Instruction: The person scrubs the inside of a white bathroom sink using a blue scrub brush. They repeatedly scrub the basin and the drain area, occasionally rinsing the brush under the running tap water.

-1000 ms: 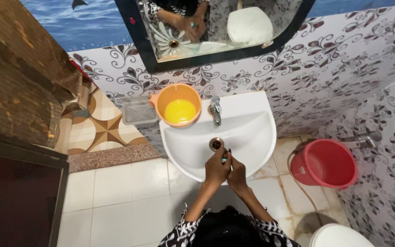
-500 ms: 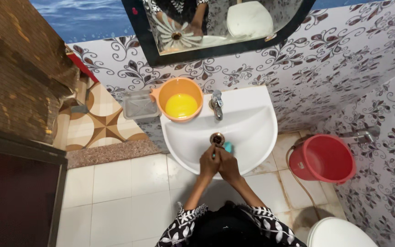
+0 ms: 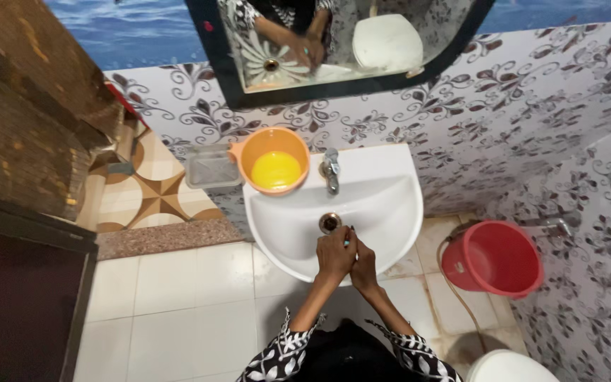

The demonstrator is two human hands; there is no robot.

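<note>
Over a white wash basin [image 3: 383, 205], my left hand [image 3: 334, 255] and my right hand [image 3: 363, 267] are pressed together, just below the metal drain [image 3: 329, 223]. A small teal object [image 3: 346, 242] peeks out between the fingers; most of it is hidden, and both hands close around it. A metal tap [image 3: 330, 170] stands at the basin's back edge. An orange mug [image 3: 275, 161] with yellow liquid sits on the basin's back left corner.
A red bucket [image 3: 493, 256] stands on the floor right of the basin, under a wall tap [image 3: 556, 225]. A clear soap dish [image 3: 211, 168] hangs left of the mug. A black-framed mirror [image 3: 341, 42] is above. A white toilet lid [image 3: 507, 366] shows at bottom right. A dark door is at left.
My joined hands slid back from beside the drain toward the basin's near rim. The teal object, showing clearly half a second ago, is now mostly covered by my fingers.
</note>
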